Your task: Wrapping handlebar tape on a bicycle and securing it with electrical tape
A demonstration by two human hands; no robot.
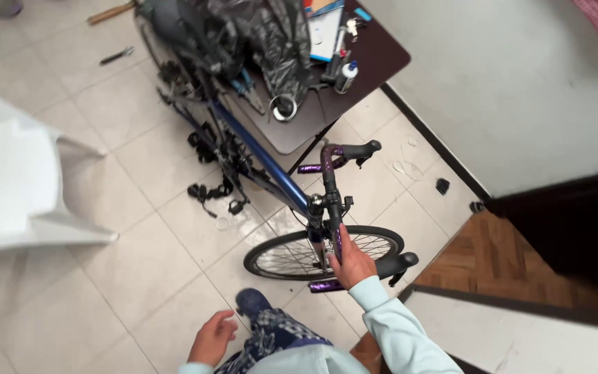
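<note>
Pale tiled floor [105, 277], white wall to the right, dark table [375, 59] at the top. Right hand [351, 263] wrapped around the handlebar [330, 201] near its closer end, just above the front wheel [292, 256]. Left hand [210, 338] free, fingers loosely curled, holding nothing, well apart and low to the left. Bike [257, 156] standing straight ahead, long axis running from the hands up-left toward the table's near edge; bar lying crosswise. Right hand nearer by far. White chair [15, 187] on the left.
</note>
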